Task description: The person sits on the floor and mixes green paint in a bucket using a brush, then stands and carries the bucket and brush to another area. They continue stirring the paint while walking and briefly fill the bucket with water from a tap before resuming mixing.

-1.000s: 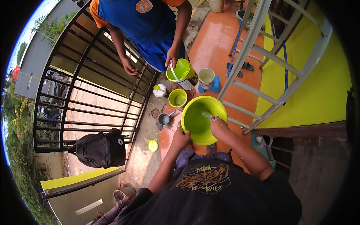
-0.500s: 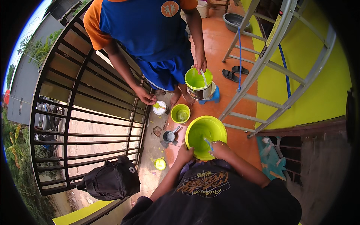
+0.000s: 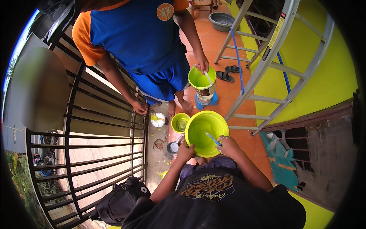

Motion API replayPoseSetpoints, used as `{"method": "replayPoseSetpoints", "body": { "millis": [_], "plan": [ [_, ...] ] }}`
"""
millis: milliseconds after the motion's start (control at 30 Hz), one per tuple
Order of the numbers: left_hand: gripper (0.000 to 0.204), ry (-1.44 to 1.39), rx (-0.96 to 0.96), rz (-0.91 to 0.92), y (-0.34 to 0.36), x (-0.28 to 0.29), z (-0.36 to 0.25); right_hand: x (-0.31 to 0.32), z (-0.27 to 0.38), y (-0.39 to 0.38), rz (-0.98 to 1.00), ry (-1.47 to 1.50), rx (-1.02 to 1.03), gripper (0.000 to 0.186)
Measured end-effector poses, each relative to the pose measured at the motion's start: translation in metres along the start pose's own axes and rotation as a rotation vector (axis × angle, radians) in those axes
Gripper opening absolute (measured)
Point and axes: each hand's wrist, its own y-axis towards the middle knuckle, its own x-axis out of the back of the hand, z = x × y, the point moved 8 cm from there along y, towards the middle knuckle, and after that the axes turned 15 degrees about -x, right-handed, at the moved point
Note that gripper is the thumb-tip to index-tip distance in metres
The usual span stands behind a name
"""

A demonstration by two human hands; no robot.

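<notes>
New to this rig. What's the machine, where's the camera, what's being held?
No machine: these are a person's own bare hands. Every picture comes from the left of two fisheye cameras worn on the head, looking down, so straight edges bend near the rim.

The left hand grips the rim of a big yellow-green tub. The right hand holds a slim blue-and-white tool reaching over the tub.

On the floor stand a smaller green tub, a white-rimmed bucket, a grey dipper and a metal ladder. Opposite, a co-worker holds a pail by its handle.
</notes>
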Motion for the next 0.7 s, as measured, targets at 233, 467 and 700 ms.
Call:
{"method": "replayPoseSetpoints", "body": {
  "millis": [233,467,700],
  "plan": [
    [0.059,-0.03,0.041,0.078,0.035,0.001,-0.019,0.031,0.004,0.024,-0.064,0.149,-0.064,0.03],
    [0.06,-0.098,0.075,0.026,0.075,-0.002,-0.016,0.064,0.002,0.071,-0.125,0.211,0.03,0.025],
    [0.06,-0.166,0.264,0.044,0.122,-0.015,-0.039,0.093,0.01,0.122,-0.045,0.152,0.179,0.025]
  ]
}}
